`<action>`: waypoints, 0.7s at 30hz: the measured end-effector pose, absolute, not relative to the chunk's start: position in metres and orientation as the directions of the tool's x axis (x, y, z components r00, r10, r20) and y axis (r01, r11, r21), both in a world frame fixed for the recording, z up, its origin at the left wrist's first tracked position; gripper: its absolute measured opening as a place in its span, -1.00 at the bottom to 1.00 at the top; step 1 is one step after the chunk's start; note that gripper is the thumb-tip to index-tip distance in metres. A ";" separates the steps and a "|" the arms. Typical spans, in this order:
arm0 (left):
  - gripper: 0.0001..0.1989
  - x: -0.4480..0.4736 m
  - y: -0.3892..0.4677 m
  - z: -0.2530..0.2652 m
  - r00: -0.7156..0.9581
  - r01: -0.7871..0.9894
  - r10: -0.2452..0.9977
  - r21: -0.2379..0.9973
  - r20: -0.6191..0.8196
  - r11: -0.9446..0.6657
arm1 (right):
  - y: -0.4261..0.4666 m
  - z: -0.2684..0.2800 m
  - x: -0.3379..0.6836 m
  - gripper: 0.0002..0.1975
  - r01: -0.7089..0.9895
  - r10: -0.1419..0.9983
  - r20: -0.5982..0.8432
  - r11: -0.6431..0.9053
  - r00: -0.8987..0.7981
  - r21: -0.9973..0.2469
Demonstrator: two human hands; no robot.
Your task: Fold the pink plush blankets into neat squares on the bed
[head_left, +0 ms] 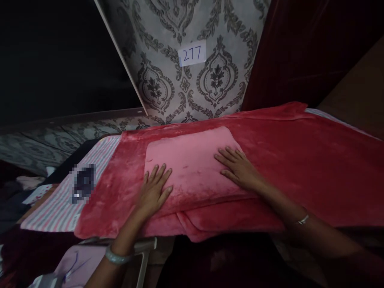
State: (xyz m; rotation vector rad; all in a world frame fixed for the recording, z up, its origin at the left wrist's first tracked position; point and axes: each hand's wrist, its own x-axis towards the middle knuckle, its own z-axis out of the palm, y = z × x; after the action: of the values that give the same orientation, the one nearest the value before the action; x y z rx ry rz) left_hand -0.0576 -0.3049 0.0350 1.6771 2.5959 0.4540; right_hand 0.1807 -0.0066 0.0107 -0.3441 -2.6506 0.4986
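A folded pink cloth (189, 160), fluffy along its near edge, lies on a red plush blanket (312, 160). My left hand (154, 190) rests on its left near corner with fingers spread. Toward the right side of the cloth, my right hand (235, 168) lies flat, palm down and fingers apart. Neither hand grasps anything. The red blanket is rumpled at the near edge just in front of the cloth.
A striped cloth (64, 196) shows beyond the blanket's left end, with a pixelated dark object (84, 183) on it. Behind stand a large dark screen (66, 60) and a patterned wall with a paper marked 277 (192, 53). A chair-like frame (144, 260) is below left.
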 end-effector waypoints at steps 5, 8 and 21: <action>-0.33 -0.064 -0.327 0.041 -0.762 0.552 0.624 0.676 0.172 0.488 | 0.016 0.002 0.195 -0.36 0.249 0.653 0.389 0.667 -0.650 -0.702; -0.28 -0.069 -0.338 0.047 -0.912 0.147 0.409 0.903 -0.035 0.403 | 0.027 -0.003 0.207 -0.34 0.228 0.801 0.226 0.407 -0.555 -0.885; -0.22 -0.080 -0.310 0.067 -0.882 -0.213 0.380 0.954 -0.280 0.210 | 0.032 0.006 0.193 -0.12 0.061 0.686 0.036 0.116 -0.726 -0.991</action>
State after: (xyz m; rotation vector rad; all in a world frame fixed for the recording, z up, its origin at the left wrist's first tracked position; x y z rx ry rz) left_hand -0.0802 -0.3103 0.0673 0.1548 2.0314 1.7163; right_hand 0.1931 0.0324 0.0060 -0.7224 -1.9031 1.6531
